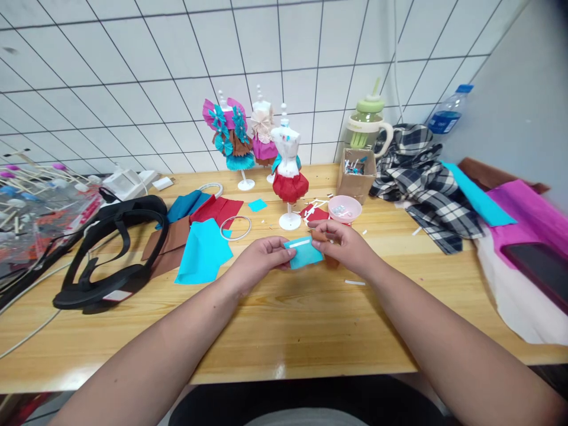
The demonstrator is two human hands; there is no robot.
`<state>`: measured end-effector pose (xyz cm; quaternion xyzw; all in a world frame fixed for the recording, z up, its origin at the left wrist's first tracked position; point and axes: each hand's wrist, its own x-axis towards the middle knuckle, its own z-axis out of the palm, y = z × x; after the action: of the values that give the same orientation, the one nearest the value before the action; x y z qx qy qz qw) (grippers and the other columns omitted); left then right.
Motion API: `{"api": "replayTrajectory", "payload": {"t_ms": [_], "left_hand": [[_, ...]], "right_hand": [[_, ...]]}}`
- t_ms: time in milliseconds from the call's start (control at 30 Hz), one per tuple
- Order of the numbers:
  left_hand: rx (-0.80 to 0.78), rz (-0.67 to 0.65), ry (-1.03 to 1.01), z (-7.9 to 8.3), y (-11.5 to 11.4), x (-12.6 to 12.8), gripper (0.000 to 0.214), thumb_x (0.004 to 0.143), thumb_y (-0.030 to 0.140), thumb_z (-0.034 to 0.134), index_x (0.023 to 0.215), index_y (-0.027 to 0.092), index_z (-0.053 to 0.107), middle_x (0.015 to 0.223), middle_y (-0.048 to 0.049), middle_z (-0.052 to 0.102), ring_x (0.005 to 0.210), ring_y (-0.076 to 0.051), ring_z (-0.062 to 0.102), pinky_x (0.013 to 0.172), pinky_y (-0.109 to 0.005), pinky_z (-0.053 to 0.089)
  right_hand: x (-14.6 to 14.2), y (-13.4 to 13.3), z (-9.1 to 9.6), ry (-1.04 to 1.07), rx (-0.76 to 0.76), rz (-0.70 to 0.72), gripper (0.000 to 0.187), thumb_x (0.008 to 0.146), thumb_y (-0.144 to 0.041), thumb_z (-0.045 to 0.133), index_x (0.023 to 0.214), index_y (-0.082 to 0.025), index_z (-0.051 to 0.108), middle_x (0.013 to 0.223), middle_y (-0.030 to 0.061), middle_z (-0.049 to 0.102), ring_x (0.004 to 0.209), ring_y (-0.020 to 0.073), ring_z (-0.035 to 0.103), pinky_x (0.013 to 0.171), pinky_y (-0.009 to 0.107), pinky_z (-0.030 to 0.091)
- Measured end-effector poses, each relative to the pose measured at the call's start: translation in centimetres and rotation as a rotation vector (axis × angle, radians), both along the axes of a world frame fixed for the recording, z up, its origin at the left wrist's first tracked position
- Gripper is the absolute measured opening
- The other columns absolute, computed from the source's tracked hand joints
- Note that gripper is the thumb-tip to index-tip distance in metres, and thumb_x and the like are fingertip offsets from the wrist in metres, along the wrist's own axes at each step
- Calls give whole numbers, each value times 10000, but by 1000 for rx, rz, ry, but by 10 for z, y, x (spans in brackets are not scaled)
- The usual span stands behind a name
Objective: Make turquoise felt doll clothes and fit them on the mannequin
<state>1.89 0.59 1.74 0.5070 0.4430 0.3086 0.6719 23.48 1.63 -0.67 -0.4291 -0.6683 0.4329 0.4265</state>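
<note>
1. The left hand pinches the left end of a small cyan paper piece between thumb and fingers.
2. That piece is above the middle of the tabletop, well in from its near edge; a white band runs along its upper side.
3. The right hand is closed on brown paper at the piece's right end; I cannot tell whether it grips the cyan too.
4. Just beyond the hands, toward the far edge, stand a dress form in red and a pink bowl.
5. A loose white strip lies nearer the near edge, below the right hand.
6. Toward the left edge, a larger cyan sheet lies beside a black headset.
7. Near the right edge lies a dark phone.
</note>
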Motion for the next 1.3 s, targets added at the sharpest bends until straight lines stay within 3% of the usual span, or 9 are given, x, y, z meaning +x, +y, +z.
{"api": "replayTrajectory", "payload": {"t_ms": [67, 133, 200, 267, 300, 433, 633, 1000, 1300], "left_hand": [[32, 25, 9, 2, 0, 0, 298, 686, 394, 775, 750, 144, 627, 682, 27, 616, 636, -88, 559, 643, -217, 447], [72, 78, 41, 4, -1, 1, 294, 684, 399, 774, 749, 145, 642, 672, 24, 631, 632, -92, 570, 637, -215, 457], [103, 120, 91, 4, -3, 2, 296, 679, 409, 773, 761, 143, 673, 667, 11, 655, 627, -100, 580, 619, -215, 466], [127, 125, 129, 4, -5, 4, 299, 690, 421, 761, 797, 146, 713, 695, -10, 688, 644, -114, 599, 595, -214, 473], [142, 115, 138, 3, -6, 5, 300, 700, 424, 752, 819, 150, 730, 721, -20, 705, 663, -124, 611, 584, -213, 475], [178, 91, 151, 1, -12, 8, 301, 728, 426, 734, 885, 171, 764, 794, -45, 739, 750, -162, 653, 562, -210, 482], [63, 62, 56, 2, -16, 11, 281, 773, 414, 701, 942, 197, 760, 904, -63, 758, 908, -199, 686, 666, -229, 508], [71, 57, 87, 2, -19, 13, 347, 779, 438, 670, 1010, 189, 742, 898, -75, 755, 908, -220, 691, 631, -231, 481], [354, 54, 295, -1, -19, 16, 281, 826, 399, 589, 883, 185, 760, 766, -16, 722, 688, -141, 601, 584, -219, 459]], "right_hand": [[2, -1, 2, -4, 94, -69, 418, 775, -380, 684, 1148, -237, 561, 1284, 90, 587, 1206, 249, 538, 944, 396, 448], [3, -6, 8, -47, 301, -231, 495, 785, -372, 679, 1236, -242, 522, 1264, 88, 592, 1161, 245, 552, 929, 395, 454], [0, -14, 16, -164, 567, -416, 306, 791, -334, 676, 1067, -219, 613, 1055, 79, 664, 1030, 247, 592, 892, 397, 452], [-6, -23, 22, -295, 721, -354, 51, 834, -265, 629, 854, -222, 650, 788, 28, 669, 783, 194, 604, 783, 354, 455], [-10, -26, 24, -369, 754, -277, 55, 845, -258, 620, 844, -219, 659, 758, 20, 671, 744, 182, 593, 750, 338, 447], [-21, -32, 21, -578, 792, -241, 121, 882, -264, 593, 870, -206, 700, 819, 29, 702, 778, 178, 600, 729, 311, 431], [-18, -31, 21, -679, 842, -283, 136, 903, -261, 583, 920, -217, 710, 851, 10, 721, 790, 166, 611, 717, 295, 409], [-20, -37, 25, -817, 912, -296, 180, 914, -298, 552, 850, -228, 705, 763, 8, 677, 713, 158, 554, 633, 301, 336], [-28, -39, 22, -831, 821, -355, 163, 861, -261, 554, 768, -210, 678, 702, -5, 665, 670, 144, 572, 597, 291, 306]]}}
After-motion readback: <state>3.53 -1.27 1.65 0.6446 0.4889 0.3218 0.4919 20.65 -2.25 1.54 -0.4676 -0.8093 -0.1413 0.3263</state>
